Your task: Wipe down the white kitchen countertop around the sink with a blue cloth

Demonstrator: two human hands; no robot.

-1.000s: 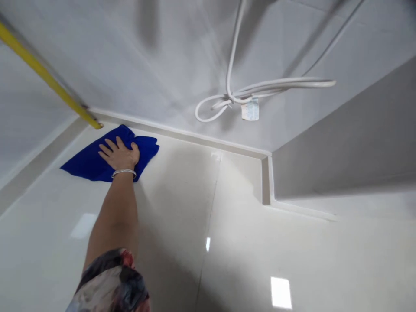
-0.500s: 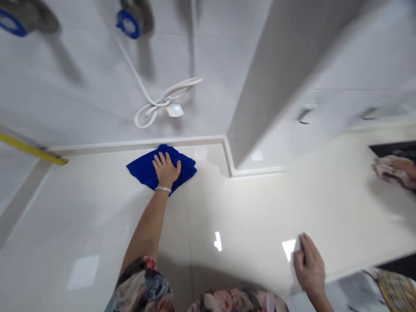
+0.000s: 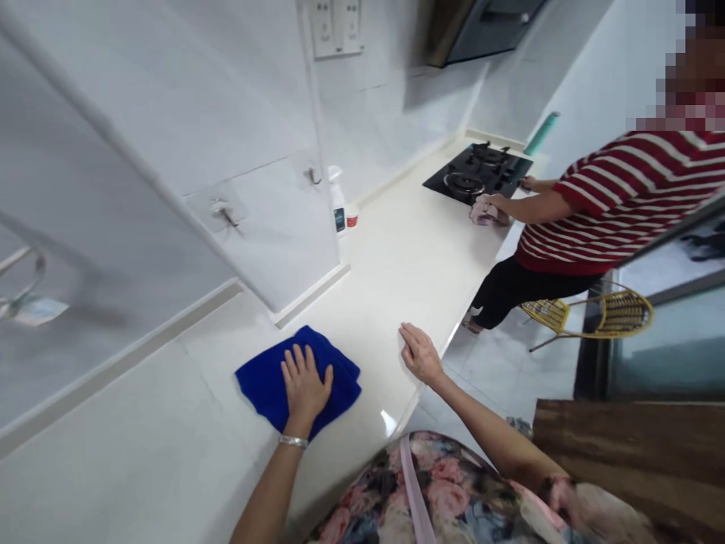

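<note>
My left hand (image 3: 304,385) lies flat, fingers spread, on a folded blue cloth (image 3: 266,384) that rests on the glossy cream countertop (image 3: 396,257). A silver bangle circles that wrist. My right hand (image 3: 419,352) presses palm-down on the bare counter near its front edge, to the right of the cloth, holding nothing. A white wall corner juts onto the counter just behind the cloth.
A spray bottle (image 3: 338,202) and a small red-and-white jar (image 3: 352,216) stand by the wall. Farther along, another person in a striped shirt (image 3: 612,204) wipes beside a black gas hob (image 3: 476,172) with a pink cloth (image 3: 485,211). A yellow wicker chair (image 3: 594,311) stands on the floor.
My left hand has slid the blue cloth rightward along the counter, away from the corner and toward the front edge. The view swung right, revealing the hob and the other person.
</note>
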